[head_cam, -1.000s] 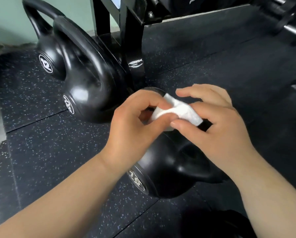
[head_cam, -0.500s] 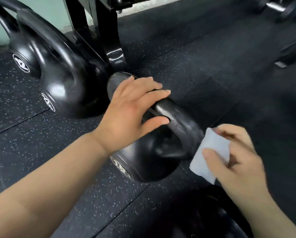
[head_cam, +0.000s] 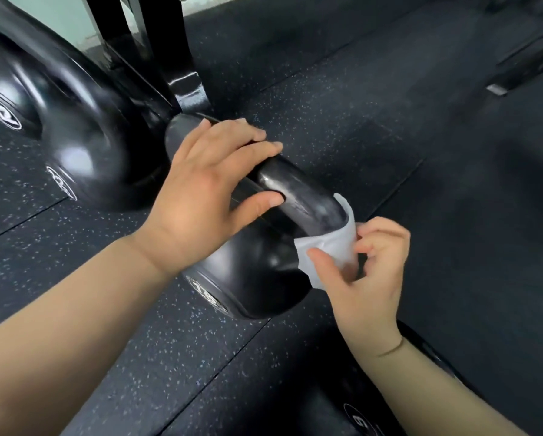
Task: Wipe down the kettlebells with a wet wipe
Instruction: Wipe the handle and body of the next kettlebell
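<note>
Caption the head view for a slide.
Left hand steadies the kettlebell handle while right hand wraps the wet wipe around it.

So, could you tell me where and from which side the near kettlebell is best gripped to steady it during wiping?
Grip the kettlebell by its thick handle, coming from above on the left end. The bar runs clear over the body, so fingers can curl over it, as the left hand does. That probably leaves the right end free for the wet wipe in the right hand.
</note>
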`<state>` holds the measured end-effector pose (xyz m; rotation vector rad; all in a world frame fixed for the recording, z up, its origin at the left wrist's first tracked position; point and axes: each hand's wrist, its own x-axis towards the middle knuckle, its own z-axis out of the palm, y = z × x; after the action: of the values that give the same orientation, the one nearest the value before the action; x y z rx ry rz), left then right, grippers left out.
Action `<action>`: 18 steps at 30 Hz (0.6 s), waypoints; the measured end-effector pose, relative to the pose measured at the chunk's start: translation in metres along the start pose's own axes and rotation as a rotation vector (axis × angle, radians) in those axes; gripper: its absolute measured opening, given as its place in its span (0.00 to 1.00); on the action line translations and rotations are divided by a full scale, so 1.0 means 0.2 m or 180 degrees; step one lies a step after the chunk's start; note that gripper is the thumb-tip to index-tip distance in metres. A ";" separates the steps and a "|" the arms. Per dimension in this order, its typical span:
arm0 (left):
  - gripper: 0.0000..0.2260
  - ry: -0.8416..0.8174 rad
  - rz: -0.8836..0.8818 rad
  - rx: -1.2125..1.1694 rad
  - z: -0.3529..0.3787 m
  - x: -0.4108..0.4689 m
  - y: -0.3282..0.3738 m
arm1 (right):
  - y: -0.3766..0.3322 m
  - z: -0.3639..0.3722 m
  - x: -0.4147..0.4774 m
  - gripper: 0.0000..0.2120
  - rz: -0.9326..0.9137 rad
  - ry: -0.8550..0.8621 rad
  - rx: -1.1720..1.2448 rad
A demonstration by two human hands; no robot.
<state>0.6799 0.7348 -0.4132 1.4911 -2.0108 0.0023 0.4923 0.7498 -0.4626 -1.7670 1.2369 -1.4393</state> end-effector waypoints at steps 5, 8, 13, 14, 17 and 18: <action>0.24 -0.0004 -0.0059 -0.0048 0.00 0.00 0.01 | 0.03 -0.02 -0.08 0.20 0.0812 -0.0249 0.0922; 0.23 -0.0031 -0.0091 -0.0076 0.00 -0.01 0.01 | 0.05 -0.06 -0.11 0.19 0.1493 -0.0446 0.0849; 0.23 0.0026 -0.0045 -0.0109 0.00 0.00 0.00 | -0.03 -0.16 -0.02 0.16 0.1639 -0.0737 0.0769; 0.23 0.0025 -0.0036 -0.0132 0.00 0.01 0.01 | -0.06 -0.19 0.03 0.19 0.1594 -0.0707 0.0871; 0.22 0.0000 -0.0017 -0.0096 0.00 0.00 0.01 | -0.07 -0.18 0.19 0.24 0.1740 -0.1049 0.1443; 0.22 -0.0013 -0.0015 -0.0089 -0.01 -0.01 0.00 | -0.05 -0.16 0.22 0.24 0.1936 -0.1120 0.1482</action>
<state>0.6806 0.7364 -0.4124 1.4794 -2.0026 -0.0307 0.4652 0.7187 -0.4249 -1.1286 1.0199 -0.9140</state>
